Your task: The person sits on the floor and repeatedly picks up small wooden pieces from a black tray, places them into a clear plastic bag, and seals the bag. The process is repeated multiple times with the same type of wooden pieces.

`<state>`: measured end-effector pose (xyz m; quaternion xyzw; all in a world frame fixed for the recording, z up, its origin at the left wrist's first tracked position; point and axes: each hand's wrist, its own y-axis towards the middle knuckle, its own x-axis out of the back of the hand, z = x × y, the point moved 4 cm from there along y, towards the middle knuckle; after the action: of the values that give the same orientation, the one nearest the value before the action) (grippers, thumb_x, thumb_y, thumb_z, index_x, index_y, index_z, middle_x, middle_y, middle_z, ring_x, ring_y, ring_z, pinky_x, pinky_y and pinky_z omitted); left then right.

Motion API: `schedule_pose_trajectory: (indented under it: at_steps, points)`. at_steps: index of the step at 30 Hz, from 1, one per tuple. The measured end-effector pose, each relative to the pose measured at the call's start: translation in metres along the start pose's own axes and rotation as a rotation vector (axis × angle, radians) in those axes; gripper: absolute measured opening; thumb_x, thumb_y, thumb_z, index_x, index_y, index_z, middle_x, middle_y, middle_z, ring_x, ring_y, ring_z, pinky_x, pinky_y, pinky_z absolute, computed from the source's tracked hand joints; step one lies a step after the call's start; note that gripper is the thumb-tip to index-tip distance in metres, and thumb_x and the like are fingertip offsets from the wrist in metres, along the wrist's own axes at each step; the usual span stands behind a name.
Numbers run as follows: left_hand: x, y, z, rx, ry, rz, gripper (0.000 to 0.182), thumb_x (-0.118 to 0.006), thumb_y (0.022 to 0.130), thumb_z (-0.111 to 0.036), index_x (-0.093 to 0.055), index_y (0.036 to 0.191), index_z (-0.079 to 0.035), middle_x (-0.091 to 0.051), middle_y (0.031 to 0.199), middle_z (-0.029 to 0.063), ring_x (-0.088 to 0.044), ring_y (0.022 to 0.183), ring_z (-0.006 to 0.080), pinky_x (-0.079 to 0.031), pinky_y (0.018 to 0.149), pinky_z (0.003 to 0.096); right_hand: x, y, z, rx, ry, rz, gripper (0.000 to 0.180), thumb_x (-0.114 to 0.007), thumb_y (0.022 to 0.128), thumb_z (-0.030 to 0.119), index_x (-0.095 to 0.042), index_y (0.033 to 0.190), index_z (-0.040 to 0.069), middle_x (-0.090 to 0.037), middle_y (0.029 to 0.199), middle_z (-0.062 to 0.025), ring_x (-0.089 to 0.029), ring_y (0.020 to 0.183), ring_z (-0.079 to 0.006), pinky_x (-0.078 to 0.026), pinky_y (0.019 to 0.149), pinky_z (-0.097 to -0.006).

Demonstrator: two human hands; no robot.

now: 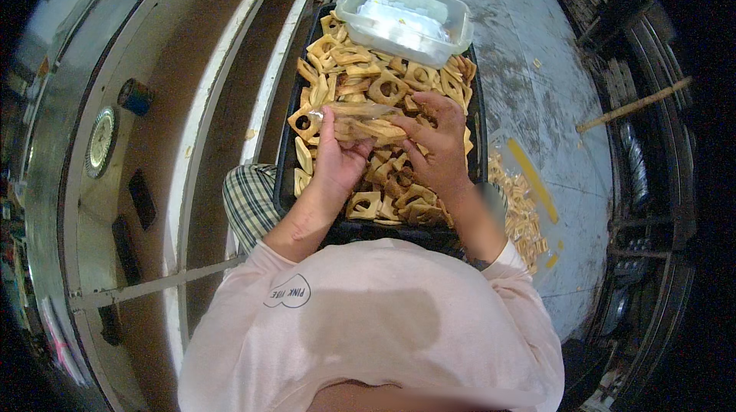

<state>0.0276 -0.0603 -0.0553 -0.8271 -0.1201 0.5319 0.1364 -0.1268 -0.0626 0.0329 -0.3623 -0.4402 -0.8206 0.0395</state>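
Note:
Between my two hands is a clear plastic bag [359,119] with several tan baked pieces inside. My left hand [340,159] grips its left end, thumb on top and fingers beneath. At the bag's right end, the fingers of my right hand [440,144] pinch pieces at its opening; whether these lie fully inside I cannot tell. Below both hands, a black crate [283,182] is heaped with square, biscuit-like pieces [388,89], many with a round hole. On the heap's far end rests a translucent plastic tub [402,38] holding clear and white plastic bags [399,18].
On the floor to the right lies a large clear bag [520,216] of small packed pieces, with a yellow strip. A wooden stick [632,104] juts from the dark rack at right. Metal shelving [190,142] stands close on the left, with a round ornate plate [100,142] beyond.

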Motion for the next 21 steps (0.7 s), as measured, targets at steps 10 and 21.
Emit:
schedule_pose_trajectory:
  at_steps: [10, 21]
  points:
    - [-0.010, -0.008, -0.001, -0.015, 0.056, 0.110, 0.047, -0.045, 0.089, -0.040, -0.043, 0.120, -0.005, -0.053, 0.113, 0.0098, -0.053, 0.103, 0.0216, -0.042, 0.091, 0.0366, -0.007, 0.002, 0.012, 0.085, -0.192, 0.092, 0.038, -0.068, 0.059, 0.011, -0.065, 0.097, 0.015, -0.047, 0.118, -0.0080, -0.039, 0.107, -0.0287, -0.030, 0.091, -0.0416]
    - [-0.019, -0.008, -0.001, 0.061, 0.164, 0.283, 0.050, -0.049, 0.086, -0.041, -0.042, 0.120, -0.005, -0.053, 0.114, 0.0104, -0.053, 0.104, 0.0215, -0.043, 0.091, 0.0358, 0.000, 0.005, -0.003, -0.080, 0.154, 0.006, 0.023, -0.073, 0.060, 0.021, -0.066, 0.080, 0.013, -0.044, 0.122, -0.0091, -0.038, 0.112, -0.0305, -0.026, 0.094, -0.0423]
